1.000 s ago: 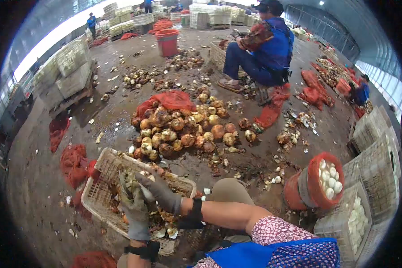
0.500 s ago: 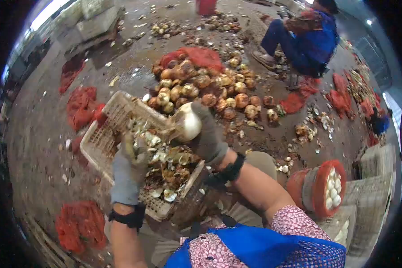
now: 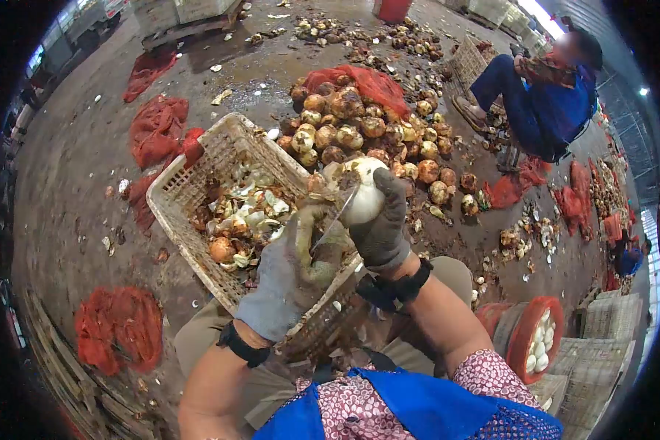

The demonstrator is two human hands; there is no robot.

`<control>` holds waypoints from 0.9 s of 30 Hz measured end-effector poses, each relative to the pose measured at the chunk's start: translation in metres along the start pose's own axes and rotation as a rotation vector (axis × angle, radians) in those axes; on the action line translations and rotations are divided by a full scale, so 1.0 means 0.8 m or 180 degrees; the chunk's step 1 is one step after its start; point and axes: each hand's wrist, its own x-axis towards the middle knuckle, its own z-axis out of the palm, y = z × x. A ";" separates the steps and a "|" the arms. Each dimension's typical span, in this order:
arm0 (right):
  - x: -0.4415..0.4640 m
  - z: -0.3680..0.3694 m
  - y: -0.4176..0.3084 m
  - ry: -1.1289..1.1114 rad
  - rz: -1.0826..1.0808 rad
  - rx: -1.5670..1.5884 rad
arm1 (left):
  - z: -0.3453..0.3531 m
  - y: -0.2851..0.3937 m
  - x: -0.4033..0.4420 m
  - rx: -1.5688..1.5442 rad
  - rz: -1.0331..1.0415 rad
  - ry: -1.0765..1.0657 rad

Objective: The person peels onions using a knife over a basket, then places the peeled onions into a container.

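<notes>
Left hand has come across to the white onion, closed around a knife whose blade lies against its brownish end. Right hand grips the onion near the crate of 2-tone peelings.

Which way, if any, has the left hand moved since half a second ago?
Yes: judged against the crate, the left hand has moved rightward in the picture, toward the white onion.
</notes>
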 end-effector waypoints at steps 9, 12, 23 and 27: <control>-0.002 -0.010 -0.001 -0.0052 0.0396 -0.0764 | 0.000 -0.021 0.020 0.0113 0.0360 0.0205; 0.000 -0.034 0.018 0.0015 0.0163 -0.0908 | -0.011 -0.016 0.018 -0.0255 0.0234 0.0083; -0.012 -0.023 -0.005 -0.0184 0.0720 -0.0597 | -0.012 -0.063 0.032 0.1514 -0.0614 0.1323; -0.003 -0.043 -0.007 0.0209 0.0273 -0.0671 | -0.020 -0.024 0.012 0.0530 -0.0356 0.0385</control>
